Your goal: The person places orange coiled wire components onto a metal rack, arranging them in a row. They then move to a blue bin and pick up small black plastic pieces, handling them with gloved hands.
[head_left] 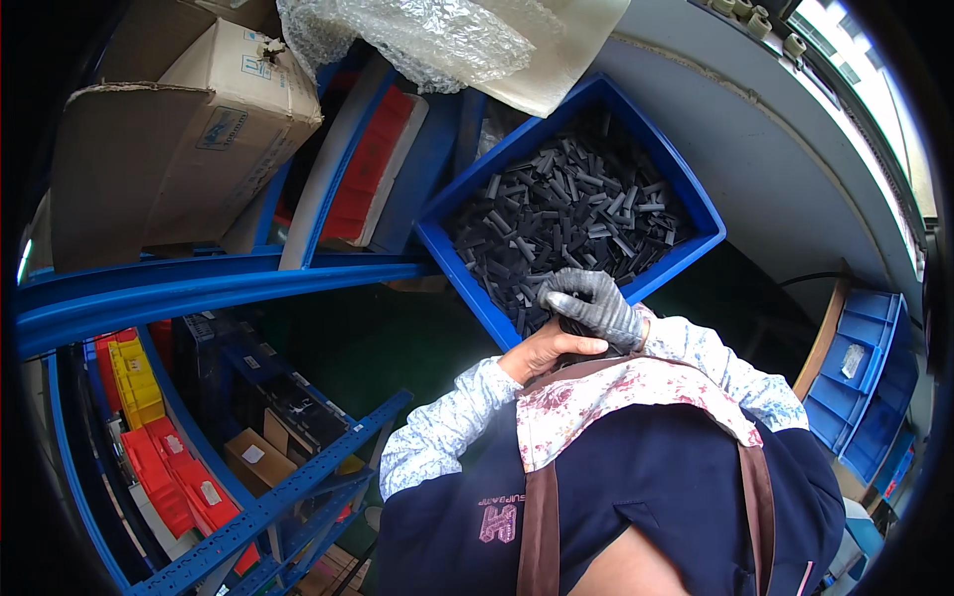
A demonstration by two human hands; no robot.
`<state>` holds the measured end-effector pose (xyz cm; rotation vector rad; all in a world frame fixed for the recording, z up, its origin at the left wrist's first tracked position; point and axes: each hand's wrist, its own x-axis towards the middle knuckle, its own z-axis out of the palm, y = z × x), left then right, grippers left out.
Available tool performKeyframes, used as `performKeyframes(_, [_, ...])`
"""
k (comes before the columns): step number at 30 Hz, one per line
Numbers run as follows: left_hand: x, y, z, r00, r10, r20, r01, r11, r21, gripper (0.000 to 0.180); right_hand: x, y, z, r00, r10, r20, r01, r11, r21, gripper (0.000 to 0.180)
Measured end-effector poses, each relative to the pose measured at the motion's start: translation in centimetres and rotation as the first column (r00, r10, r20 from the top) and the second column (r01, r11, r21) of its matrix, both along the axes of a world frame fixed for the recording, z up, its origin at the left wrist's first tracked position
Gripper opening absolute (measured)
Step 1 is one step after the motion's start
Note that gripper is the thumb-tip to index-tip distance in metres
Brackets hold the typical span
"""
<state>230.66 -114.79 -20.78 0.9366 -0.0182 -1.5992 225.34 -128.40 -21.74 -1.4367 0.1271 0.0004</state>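
Observation:
My bare left hand and my right hand, in a grey glove, meet at the near edge of a large blue bin. Short black strip-like pieces fill the bin in a loose heap. The gloved fingers curl over from above, while the left thumb points right beneath them. Something dark shows between the two hands, mostly covered by the fingers. Both hands are closed, and what they grip is too hidden to name.
Bubble wrap hangs by the bin's far left corner. An opened cardboard box rests on blue shelving at left. Red bins and a yellow bin stand lower left. Blue trays are at right.

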Motion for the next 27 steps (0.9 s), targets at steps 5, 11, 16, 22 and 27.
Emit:
performKeyframes(5, [1.6,-0.2,-1.9,0.974,0.207,-0.094,-0.21,0.977,-0.024,0.043,2.1,-0.1,-1.2,0.985,-0.167,0.045,0.172,0.946,-0.274,0.025])
performKeyframes(11, [0.2,1.1,-2.6,0.958,0.218,-0.186,-0.223,0.975,-0.007,0.041,0.8,-0.4,-1.2,0.995,0.03,-0.095,-0.006,0.971,0.239,0.027])
performKeyframes(16, [-0.2,1.8,-0.6,0.967,0.21,-0.145,-0.218,0.975,-0.04,0.044,0.6,-0.8,0.3,0.948,0.252,0.197,-0.195,0.943,-0.269,0.025])
performKeyframes(22, [-0.5,0.9,-3.3,0.948,0.242,-0.206,-0.255,0.966,-0.035,0.05,2.2,-1.0,-0.3,0.942,0.302,0.147,-0.284,0.95,-0.133,0.043])
performKeyframes(27, [-0.3,0.1,-5.0,0.919,0.303,-0.253,-0.319,0.947,-0.027,0.015,3.2,-2.3,-0.4,0.927,0.363,-0.092,-0.365,0.931,-0.015,0.071])
